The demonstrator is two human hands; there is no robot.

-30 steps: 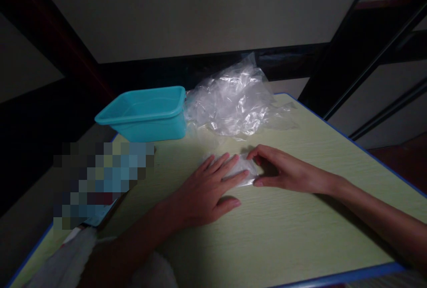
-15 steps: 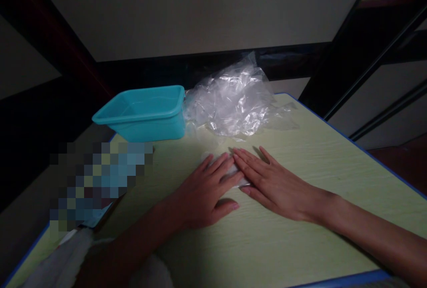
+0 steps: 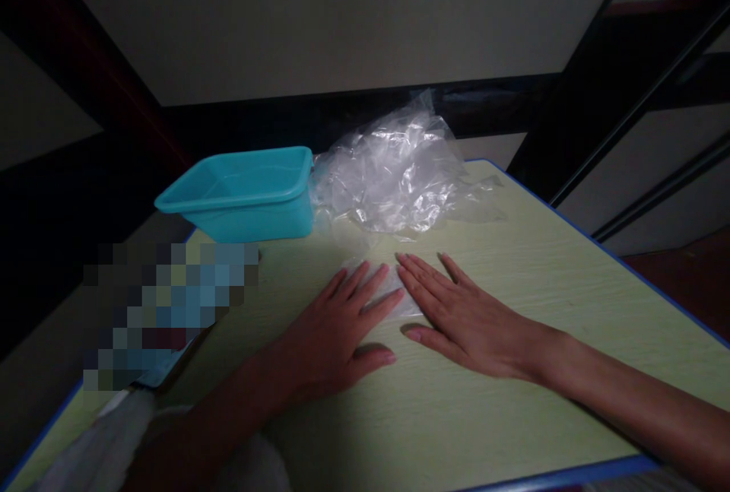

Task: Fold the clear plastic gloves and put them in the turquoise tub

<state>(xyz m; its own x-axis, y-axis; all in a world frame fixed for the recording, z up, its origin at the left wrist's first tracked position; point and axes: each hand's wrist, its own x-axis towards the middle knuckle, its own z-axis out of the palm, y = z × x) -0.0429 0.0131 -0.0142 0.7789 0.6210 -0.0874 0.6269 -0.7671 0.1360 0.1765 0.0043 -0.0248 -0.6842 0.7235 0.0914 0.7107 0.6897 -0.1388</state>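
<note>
A small clear plastic piece (image 3: 406, 305) lies flat on the pale green wood-grain table (image 3: 456, 431). My left hand (image 3: 336, 332) rests palm down with fingers spread, its fingertips over the left part of the plastic. On the other side, my right hand (image 3: 461, 309) lies palm down, fingers stretched out, with its fingertips at the plastic's right part. A narrow gap separates the two hands. Much of the plastic is hidden under the fingers.
Behind my hands is a crumpled heap of clear plastic bags (image 3: 399, 172). A turquoise basket (image 3: 256, 211) stands left of the heap. Nearer on the left lies a pixelated, blurred-out item (image 3: 182, 309). A blue edge strip (image 3: 655, 283) borders the table.
My left hand has slid slightly left, away from my right hand, with its fingers more spread. More of the small plastic piece shows between the hands. My right hand has hardly moved.
</note>
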